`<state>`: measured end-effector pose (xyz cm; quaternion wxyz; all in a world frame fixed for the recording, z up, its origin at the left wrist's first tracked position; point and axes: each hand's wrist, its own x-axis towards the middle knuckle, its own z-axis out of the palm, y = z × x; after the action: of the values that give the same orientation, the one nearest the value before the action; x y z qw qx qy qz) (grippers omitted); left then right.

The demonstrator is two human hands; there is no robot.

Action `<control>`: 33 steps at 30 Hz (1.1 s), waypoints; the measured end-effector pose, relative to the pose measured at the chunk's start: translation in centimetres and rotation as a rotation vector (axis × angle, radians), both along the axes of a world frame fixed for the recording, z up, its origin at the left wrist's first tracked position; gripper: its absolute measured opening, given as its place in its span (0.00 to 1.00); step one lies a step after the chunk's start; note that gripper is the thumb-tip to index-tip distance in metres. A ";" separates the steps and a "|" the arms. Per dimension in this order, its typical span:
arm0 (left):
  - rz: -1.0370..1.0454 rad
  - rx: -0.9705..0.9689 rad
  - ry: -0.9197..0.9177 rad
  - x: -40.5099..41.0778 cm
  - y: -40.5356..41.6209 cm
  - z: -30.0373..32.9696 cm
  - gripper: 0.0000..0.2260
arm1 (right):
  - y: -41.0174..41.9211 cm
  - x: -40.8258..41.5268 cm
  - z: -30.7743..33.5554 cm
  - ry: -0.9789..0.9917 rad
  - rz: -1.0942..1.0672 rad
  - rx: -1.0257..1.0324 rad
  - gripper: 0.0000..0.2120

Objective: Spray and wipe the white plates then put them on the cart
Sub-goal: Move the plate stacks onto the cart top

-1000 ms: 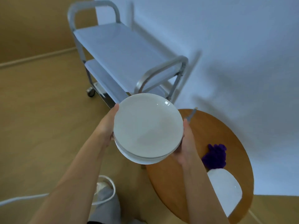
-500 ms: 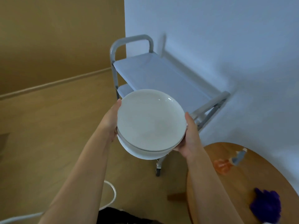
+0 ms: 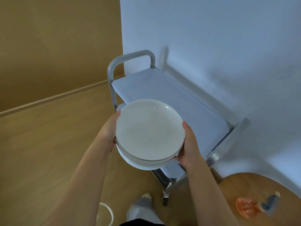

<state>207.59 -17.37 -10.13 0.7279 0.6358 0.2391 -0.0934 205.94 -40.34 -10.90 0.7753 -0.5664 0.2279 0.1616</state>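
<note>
Left hand [image 3: 109,132] and right hand [image 3: 189,144] gripping opposite rims of stacked white plates [image 3: 149,129], above cart [image 3: 162,88]

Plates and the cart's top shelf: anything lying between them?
No. In the head view the stacked plates, held by both hands, hang at the cart's top shelf, whose visible surface is bare.

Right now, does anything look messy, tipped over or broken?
Only the orange spray bottle: it lies on its side on the round wooden table. The white plates sit neatly stacked between both hands, over the cart.
</note>
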 end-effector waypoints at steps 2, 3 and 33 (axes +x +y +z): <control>-0.008 -0.003 0.016 3.2 0.4 -0.5 0.20 | 0.5 2.8 -0.3 0.025 -0.024 -0.001 0.23; -0.012 -0.004 0.031 4.6 0.5 -0.4 0.20 | 0.7 4.1 -0.5 0.039 -0.043 -0.005 0.23; -0.398 -0.050 0.214 44.1 2.7 -6.9 0.19 | 7.7 34.9 -7.1 0.064 -0.638 0.098 0.22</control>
<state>251.67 -14.64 -17.02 0.6812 0.6386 0.1825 -0.3080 240.87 -32.61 -18.00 0.8056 -0.4231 0.4102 -0.0608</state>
